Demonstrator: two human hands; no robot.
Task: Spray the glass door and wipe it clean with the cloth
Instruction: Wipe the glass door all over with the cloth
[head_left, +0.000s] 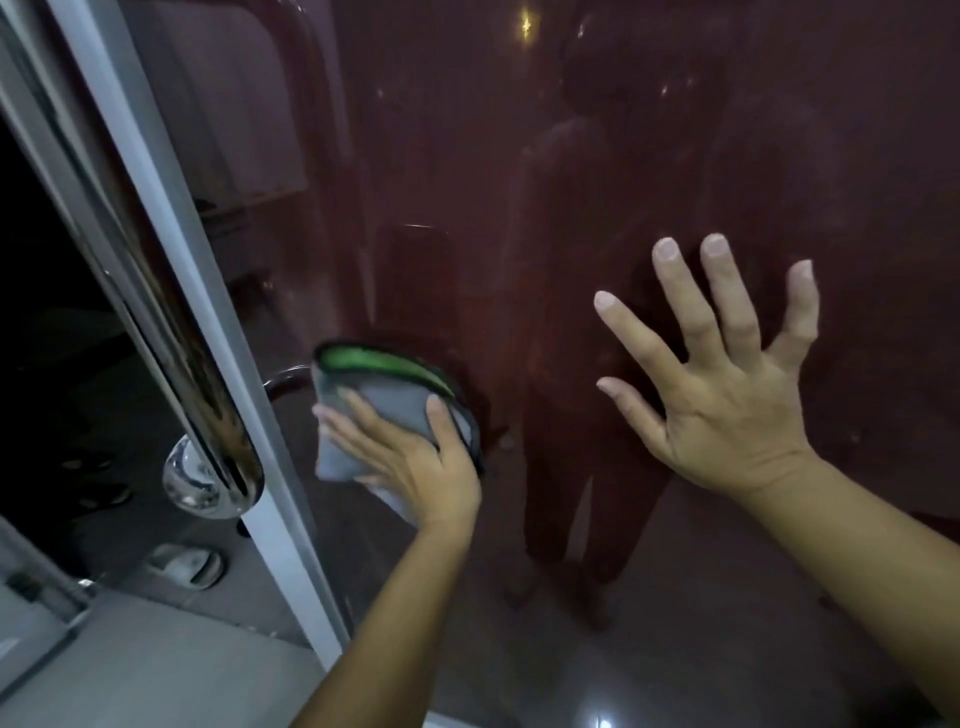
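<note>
My left hand (410, 457) presses a folded grey cloth (384, 405) flat against the glass door (597, 156), fingers laid straight over the fabric and the thumb hooked along its right edge; a green layer with a dark border shows at the fold on top. The cloth sits low on the pane, at about eight o'clock from the middle of the view, just beside the door's pale metal frame (208, 270). My right hand (727, 395) is at about four o'clock, spread wide with all five fingers straight and apart, holding nothing; whether the palm touches the glass I cannot tell. The glass is dark and reddish, with hazy streaks and a dim reflection of a standing person (587, 322) between my two hands. A polished chrome pull handle (197, 374) runs down the frame at nine o'clock, ending in a round mount (192, 483). Beyond the frame, to the left, it is dark.
</note>
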